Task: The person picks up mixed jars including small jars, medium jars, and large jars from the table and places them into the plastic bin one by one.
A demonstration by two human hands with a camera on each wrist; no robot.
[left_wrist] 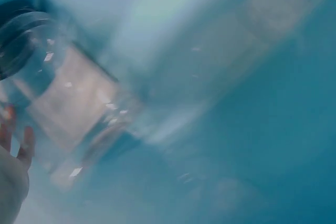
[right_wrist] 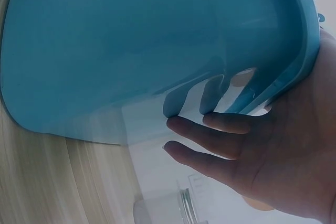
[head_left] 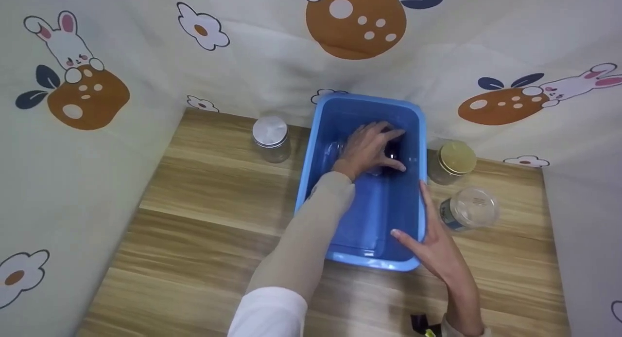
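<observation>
Inside a blue plastic bin (head_left: 362, 264), my left hand (head_left: 367, 145) reaches down with thumb and fingers spread about a dark round lid (head_left: 392, 154). In the left wrist view that lid belongs to a clear jar (left_wrist: 73, 103) with a pale label, tilted and blurred. Fingertips (left_wrist: 26, 142) show at the jar's side; firm contact cannot be made out. Another clear container (head_left: 333, 152) lies partly behind the left hand. At the bin's near right, my right hand (head_left: 435, 247) holds the rim, thumb over the inside and fingers along the outer wall.
A silver-lidded jar (head_left: 272, 137) stands left of the bin. Right of it are a gold-lidded jar (head_left: 454, 162) and a clear tub (head_left: 471, 210) with a label. Small dark items (head_left: 423, 325) lie near the right forearm. A printed cloth (head_left: 252, 64) surrounds the wooden table (head_left: 204, 259).
</observation>
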